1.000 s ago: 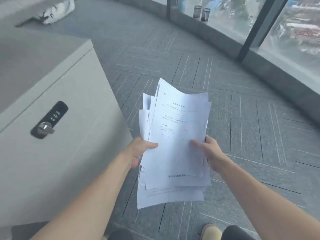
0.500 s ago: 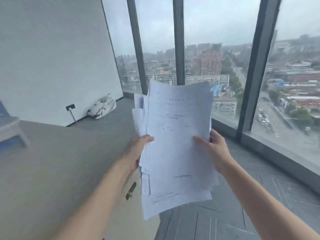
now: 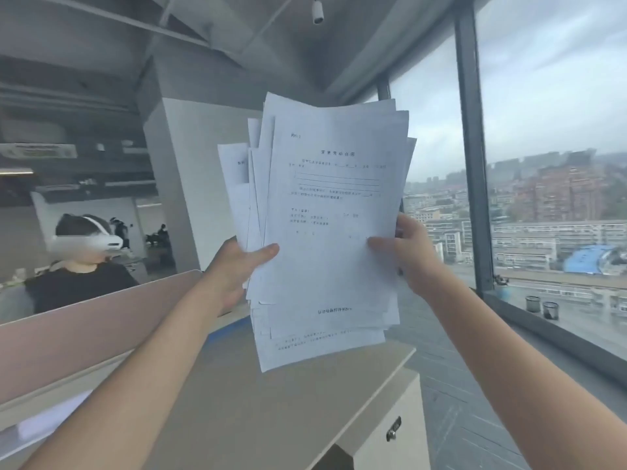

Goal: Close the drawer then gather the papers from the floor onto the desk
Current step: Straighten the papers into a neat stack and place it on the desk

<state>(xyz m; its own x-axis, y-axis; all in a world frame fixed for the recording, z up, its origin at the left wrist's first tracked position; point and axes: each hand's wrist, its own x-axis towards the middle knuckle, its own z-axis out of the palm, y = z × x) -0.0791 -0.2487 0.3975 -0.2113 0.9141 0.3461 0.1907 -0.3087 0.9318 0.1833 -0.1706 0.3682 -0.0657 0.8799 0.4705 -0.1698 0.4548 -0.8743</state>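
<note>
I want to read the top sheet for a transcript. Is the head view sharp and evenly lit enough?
Head view: the papers, held by the left hand and right hand, are backlit by the bright window; the print is soft, only the heading partly legible; wide-angle bending curves the frame edges.

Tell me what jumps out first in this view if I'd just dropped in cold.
An untidy stack of printed papers fills the middle of the view, held up in the air by both hands, the left hand on its left edge and the right hand on its right. Below it lies the desk top, with a lock on its front at lower right. At far left a person in a white headset sits behind a partition.
</note>
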